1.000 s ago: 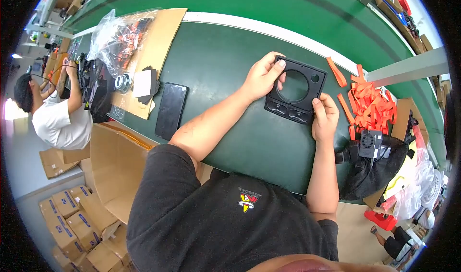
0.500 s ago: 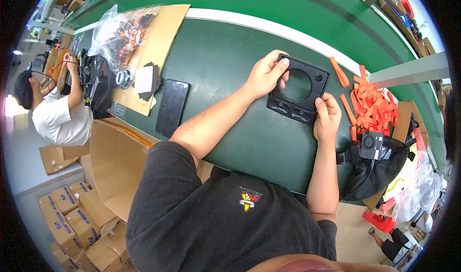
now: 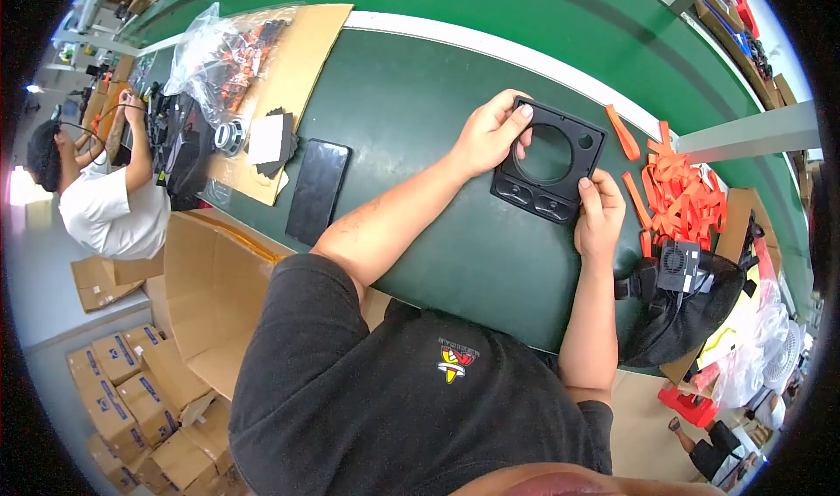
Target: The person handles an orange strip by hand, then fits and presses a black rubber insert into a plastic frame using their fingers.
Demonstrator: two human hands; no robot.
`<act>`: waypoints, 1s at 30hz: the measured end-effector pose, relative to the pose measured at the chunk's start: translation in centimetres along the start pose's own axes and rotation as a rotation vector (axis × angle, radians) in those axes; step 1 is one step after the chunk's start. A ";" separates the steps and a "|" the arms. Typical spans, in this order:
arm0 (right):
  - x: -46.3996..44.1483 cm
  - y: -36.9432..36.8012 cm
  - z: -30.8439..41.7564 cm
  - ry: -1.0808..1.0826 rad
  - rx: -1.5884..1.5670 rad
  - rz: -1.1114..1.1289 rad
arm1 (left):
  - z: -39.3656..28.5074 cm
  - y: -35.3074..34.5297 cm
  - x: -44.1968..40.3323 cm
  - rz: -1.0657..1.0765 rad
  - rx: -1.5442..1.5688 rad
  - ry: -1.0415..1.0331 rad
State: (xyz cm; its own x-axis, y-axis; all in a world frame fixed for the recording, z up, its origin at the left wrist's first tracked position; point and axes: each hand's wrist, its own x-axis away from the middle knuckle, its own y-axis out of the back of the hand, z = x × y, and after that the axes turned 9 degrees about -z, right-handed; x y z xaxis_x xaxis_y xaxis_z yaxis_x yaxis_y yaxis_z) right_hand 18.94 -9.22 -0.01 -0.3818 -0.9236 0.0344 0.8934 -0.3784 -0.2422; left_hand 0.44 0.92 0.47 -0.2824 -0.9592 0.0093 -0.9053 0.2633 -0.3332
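A black plastic panel with a large round opening, a small round hole and two oval recesses is held up over the green table. My left hand pinches its upper left corner, thumb on the face and fingers behind. At the lower right edge, my right hand grips the panel between thumb and fingers. Orange straps lie in a heap just right of my right hand. To the left of my forearm rests a flat black rectangular piece.
A cardboard sheet carries a plastic bag, a round speaker and black-and-white pads. A black mesh item with a small fan unit sits at right. Another person works at far left, near an open carton.
The camera view has shifted slightly. Both hands keep their hold on the panel, which shows almost the same tilt.
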 end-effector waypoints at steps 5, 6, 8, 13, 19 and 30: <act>-0.3 0.8 -0.7 -0.025 -0.012 0.015 | -0.2 0.1 -0.2 0.004 -0.014 0.016; -0.2 0.8 -0.8 -0.031 -0.014 0.013 | -0.2 0.1 -0.1 0.000 -0.020 0.012; -0.4 0.7 -0.8 -0.001 -0.011 0.028 | -0.1 0.1 -0.2 -0.007 -0.028 0.002; -0.3 0.9 -1.3 0.013 -0.024 -0.027 | 0.0 0.1 -0.2 -0.018 -0.061 -0.022; -0.1 -0.2 0.0 0.013 -0.032 0.012 | -0.3 0.2 -0.2 0.019 -0.039 -0.028; -0.4 0.4 -0.5 0.033 -0.032 0.009 | 0.2 0.1 -0.3 0.009 0.000 -0.074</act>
State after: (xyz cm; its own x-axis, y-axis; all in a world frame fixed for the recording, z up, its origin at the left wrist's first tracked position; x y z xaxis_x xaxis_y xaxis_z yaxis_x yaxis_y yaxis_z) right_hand 19.38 -8.99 -0.57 -0.3818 -0.9242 0.0002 0.8891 -0.3674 -0.2732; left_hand 0.52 1.25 0.24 -0.2664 -0.9617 -0.0639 -0.9029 0.2722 -0.3326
